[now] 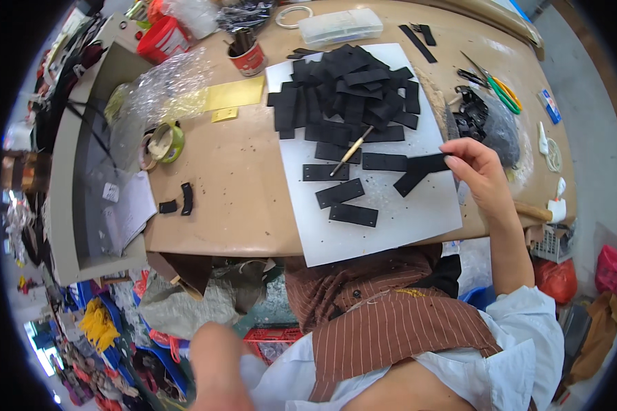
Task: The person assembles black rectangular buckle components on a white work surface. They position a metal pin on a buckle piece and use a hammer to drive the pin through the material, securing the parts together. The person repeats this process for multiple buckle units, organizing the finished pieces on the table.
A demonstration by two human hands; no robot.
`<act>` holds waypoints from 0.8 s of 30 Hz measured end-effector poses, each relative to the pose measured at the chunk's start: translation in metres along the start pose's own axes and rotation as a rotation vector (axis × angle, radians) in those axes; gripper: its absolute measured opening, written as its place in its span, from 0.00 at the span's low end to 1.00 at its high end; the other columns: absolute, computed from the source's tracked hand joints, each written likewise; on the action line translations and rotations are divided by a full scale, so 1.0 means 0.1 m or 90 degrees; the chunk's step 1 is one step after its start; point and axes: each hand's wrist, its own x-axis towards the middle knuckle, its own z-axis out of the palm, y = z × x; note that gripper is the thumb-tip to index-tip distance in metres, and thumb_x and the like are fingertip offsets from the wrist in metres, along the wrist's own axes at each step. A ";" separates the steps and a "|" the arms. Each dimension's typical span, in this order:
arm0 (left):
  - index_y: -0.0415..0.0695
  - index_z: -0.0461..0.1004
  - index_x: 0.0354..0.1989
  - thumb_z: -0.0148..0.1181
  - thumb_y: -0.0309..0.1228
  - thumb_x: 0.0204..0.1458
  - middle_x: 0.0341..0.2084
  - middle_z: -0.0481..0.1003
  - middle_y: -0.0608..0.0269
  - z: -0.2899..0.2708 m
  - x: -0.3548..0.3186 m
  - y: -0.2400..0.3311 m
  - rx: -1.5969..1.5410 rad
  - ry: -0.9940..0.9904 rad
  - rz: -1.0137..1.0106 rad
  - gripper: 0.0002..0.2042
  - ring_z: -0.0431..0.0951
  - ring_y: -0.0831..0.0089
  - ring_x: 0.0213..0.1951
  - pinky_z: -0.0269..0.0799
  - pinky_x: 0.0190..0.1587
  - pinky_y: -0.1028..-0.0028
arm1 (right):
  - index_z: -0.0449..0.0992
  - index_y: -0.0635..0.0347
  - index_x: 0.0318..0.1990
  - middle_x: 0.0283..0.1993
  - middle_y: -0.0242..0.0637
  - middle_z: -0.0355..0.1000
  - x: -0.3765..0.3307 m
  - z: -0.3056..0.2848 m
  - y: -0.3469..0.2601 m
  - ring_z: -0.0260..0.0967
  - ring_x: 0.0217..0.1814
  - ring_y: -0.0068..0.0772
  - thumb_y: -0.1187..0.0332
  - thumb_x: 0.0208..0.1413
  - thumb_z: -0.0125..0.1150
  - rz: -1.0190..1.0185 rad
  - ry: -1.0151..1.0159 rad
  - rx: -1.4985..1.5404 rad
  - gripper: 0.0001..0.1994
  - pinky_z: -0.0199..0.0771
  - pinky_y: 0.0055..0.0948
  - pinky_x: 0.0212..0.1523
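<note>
My right hand [478,170] pinches the end of a black fabric strip [426,164] between thumb and fingers, at the right side of a white board [418,222]. The held strip overlaps another dark strip [406,186] that lies slanted on the board. Beside it are several loose black strips [353,215] with small holes near their ends. Farther back rises a large heap of black strips [349,85]. A thin tool with a pale handle [353,149] rests across the strips. My left arm [216,356] is low at the lower left, blurred, and its fingers do not show.
Green-and-orange-handled scissors [506,94] and a bag of black parts [483,120] lie at the right, with a wooden-handled hammer [538,211] nearer. Tape rolls [163,145], a red cup of tools [248,60] and a clear plastic box [341,27] stand on the brown table [226,205].
</note>
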 end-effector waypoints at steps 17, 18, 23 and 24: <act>0.39 0.61 0.61 0.67 0.58 0.38 0.60 0.61 0.47 0.09 -2.15 -0.25 0.013 -0.975 -0.519 0.45 0.58 0.52 0.63 0.52 0.64 0.49 | 0.74 0.62 0.45 0.38 0.38 0.67 0.22 0.11 -0.12 0.64 0.32 0.30 0.79 0.42 0.67 -0.133 -0.200 -0.446 0.18 0.67 0.27 0.35; 0.39 0.62 0.59 0.68 0.56 0.39 0.59 0.61 0.47 0.06 -2.14 -0.22 0.015 -0.955 -0.532 0.43 0.59 0.52 0.63 0.54 0.63 0.50 | 0.75 0.62 0.41 0.30 0.34 0.64 0.25 0.14 -0.13 0.60 0.26 0.24 0.80 0.42 0.67 -0.143 -0.191 -0.426 0.16 0.63 0.24 0.30; 0.39 0.63 0.59 0.71 0.52 0.38 0.58 0.62 0.46 0.08 -2.08 -0.16 -0.009 -0.891 -0.596 0.42 0.60 0.50 0.62 0.55 0.63 0.52 | 0.75 0.64 0.33 0.26 0.29 0.63 0.38 -0.01 -0.05 0.57 0.23 0.17 0.81 0.42 0.67 -0.084 -0.205 -0.363 0.09 0.60 0.20 0.25; 0.39 0.63 0.59 0.71 0.51 0.38 0.58 0.62 0.46 0.10 -2.05 -0.18 -0.020 -0.873 -0.613 0.42 0.61 0.49 0.61 0.55 0.63 0.52 | 0.75 0.64 0.33 0.26 0.29 0.63 0.41 -0.03 0.00 0.58 0.23 0.17 0.81 0.42 0.67 -0.073 -0.191 -0.328 0.09 0.60 0.19 0.25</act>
